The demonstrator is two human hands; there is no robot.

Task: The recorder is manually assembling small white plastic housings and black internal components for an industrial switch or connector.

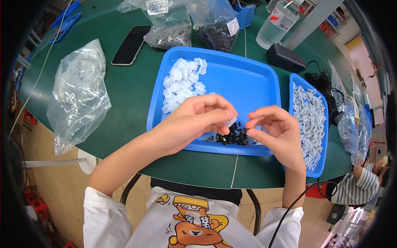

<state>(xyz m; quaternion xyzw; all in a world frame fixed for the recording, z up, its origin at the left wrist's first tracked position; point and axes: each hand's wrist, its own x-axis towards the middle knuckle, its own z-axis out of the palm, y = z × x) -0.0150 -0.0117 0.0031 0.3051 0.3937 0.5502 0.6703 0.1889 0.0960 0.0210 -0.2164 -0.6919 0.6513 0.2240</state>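
My left hand pinches a small translucent white plastic piece between thumb and fingertips, above the near half of a large blue tray. Close beside it, my right hand has its thumb and index finger brought together. Whatever sits at those fingertips is too small to make out against the dark parts behind. Below both hands lies a loose pile of tiny black parts at the tray's near edge. A heap of translucent white pieces fills the tray's left side.
On the right, a narrower blue tray holds many small whitish pieces. Clear plastic bags, a phone, bags of grey parts and dark parts, a bottle and a black box surround the trays.
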